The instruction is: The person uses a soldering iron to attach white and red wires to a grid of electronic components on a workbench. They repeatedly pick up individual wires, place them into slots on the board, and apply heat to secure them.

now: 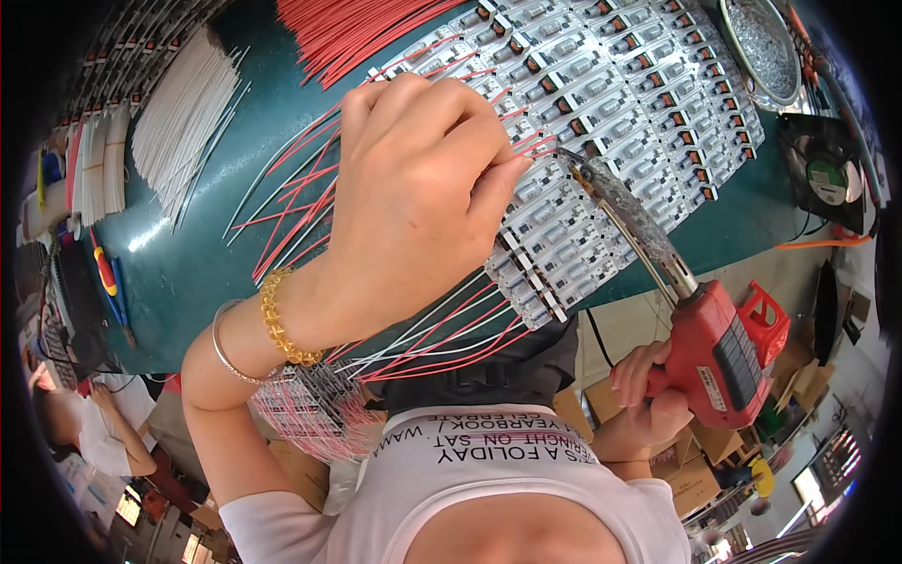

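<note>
My left hand point(413, 207), wearing a gold bead bracelet and a thin bangle, is over the middle of the table with its fingertips pinched together on a thin red wire at the edge of a panel of small circuit boards point(620, 85). My right hand point(644, 390) grips a red soldering gun point(723, 352) at the lower right. Its long metal barrel slants up and left, and the tip point(573, 164) lies just right of my left fingertips, at the boards. Red and white wires point(432, 334) fan out from the boards under my left wrist.
On the green table point(178, 273) lie a bundle of loose red wires point(348, 33) at the top, a bundle of white wires point(183, 113) at left, and a screwdriver point(105, 273). A metal bowl point(761, 42) and a small fan point(827, 174) stand at right. Another person point(85, 423) sits at lower left.
</note>
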Available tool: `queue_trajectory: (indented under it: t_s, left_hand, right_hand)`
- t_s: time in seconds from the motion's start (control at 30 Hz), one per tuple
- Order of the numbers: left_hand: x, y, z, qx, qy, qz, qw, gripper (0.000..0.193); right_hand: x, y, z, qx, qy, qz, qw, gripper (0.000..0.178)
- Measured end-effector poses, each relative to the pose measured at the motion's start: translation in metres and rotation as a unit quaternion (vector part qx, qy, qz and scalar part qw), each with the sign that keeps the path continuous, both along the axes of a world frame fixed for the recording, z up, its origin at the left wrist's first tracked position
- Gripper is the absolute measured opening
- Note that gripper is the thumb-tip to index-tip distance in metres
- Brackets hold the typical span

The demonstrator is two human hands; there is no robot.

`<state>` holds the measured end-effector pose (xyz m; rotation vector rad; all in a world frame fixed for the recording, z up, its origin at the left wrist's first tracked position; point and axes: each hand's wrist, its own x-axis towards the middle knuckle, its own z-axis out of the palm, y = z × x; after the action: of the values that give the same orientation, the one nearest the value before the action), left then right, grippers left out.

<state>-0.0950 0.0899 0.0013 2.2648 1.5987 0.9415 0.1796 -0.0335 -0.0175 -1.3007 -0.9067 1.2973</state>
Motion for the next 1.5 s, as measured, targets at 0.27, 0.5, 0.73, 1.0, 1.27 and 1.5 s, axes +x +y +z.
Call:
queue_trajectory:
  t_s: [0.27, 0.5, 0.73, 1.0, 1.27, 1.5]
  left_hand:
    - [0.001, 0.000, 0.001, -0.002, 0.006, 0.000, 1.000, 0.014]
    - [0.000, 0.000, 0.002, -0.014, 0.020, -0.002, 1.000, 0.013]
    - [-0.007, 0.001, 0.024, 0.066, 0.051, -0.010, 0.996, 0.010]
    - [0.011, -0.002, 0.020, -0.052, 0.007, -0.010, 0.999, 0.007]
    - [0.017, -0.007, 0.001, -0.008, 0.016, 0.009, 1.000, 0.012]
    - [0.019, -0.006, -0.002, 0.009, 0.017, -0.001, 1.000, 0.013]
  right_hand:
    - [-0.019, 0.012, 0.023, 0.033, -0.071, 0.082, 0.994, 0.076]
    - [-0.022, 0.013, 0.016, 0.050, -0.048, 0.065, 0.995, 0.080]
    - [-0.010, 0.015, 0.018, 0.055, -0.041, 0.087, 0.994, 0.081]
    - [0.000, 0.004, 0.019, 0.047, -0.026, 0.077, 0.996, 0.084]
    - [0.000, -0.002, 0.014, 0.040, 0.001, 0.079, 0.996, 0.082]
    - [0.000, -0.008, 0.010, 0.025, 0.020, 0.077, 0.996, 0.079]
